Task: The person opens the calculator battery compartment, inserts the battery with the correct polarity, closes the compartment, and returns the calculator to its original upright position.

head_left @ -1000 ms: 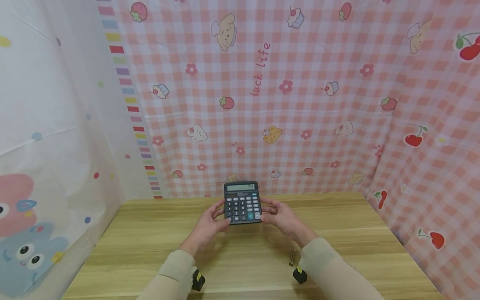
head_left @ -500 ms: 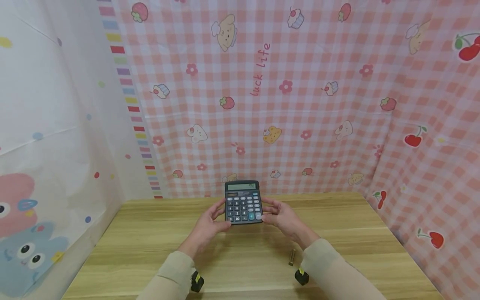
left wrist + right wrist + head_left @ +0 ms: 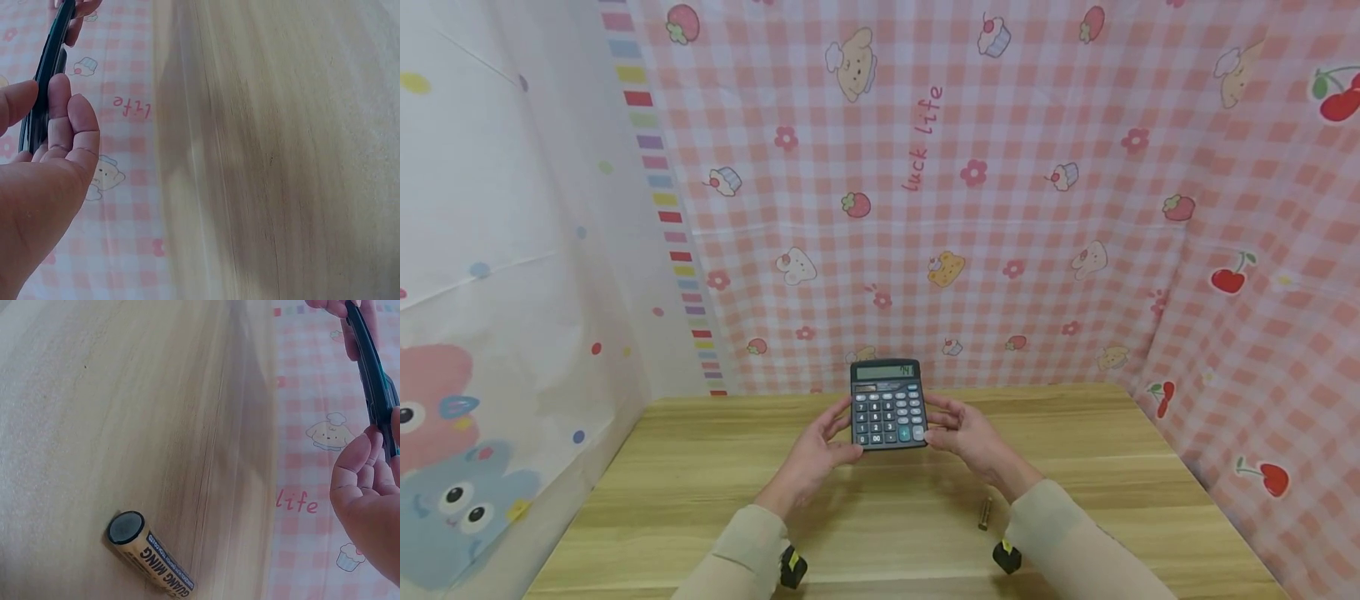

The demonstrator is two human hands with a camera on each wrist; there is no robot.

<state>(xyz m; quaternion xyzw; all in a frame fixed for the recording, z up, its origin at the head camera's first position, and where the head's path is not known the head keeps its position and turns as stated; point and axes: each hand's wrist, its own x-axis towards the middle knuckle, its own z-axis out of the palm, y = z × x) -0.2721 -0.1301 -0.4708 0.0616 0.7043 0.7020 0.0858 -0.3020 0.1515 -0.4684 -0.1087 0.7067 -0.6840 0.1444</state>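
A dark desktop calculator (image 3: 886, 405) is held up above the table, its keys and lit display facing the head camera; the display appears to read 741 or 74. My left hand (image 3: 820, 446) pinches its left edge, thumb at the lower front corner and fingers behind. On the opposite edge my right hand (image 3: 966, 435) grips in the same way, thumb near the lower right key. Edge-on in the left wrist view, the calculator (image 3: 47, 81) sits between thumb and fingers of the left hand (image 3: 53, 169). The right wrist view shows the right hand (image 3: 365, 481) around its lower edge.
On the wooden table (image 3: 895, 517) a gold battery (image 3: 153, 556) lies near the right forearm. Black-and-yellow objects (image 3: 1007, 556) sit by each sleeve, partly covered on the left. A checked pink cloth (image 3: 880, 250) hangs behind the table, with a white patterned cloth (image 3: 535, 250) at left.
The calculator and both hands stay almost in place. A slight shift to the right of the whole scene shows in the head view.
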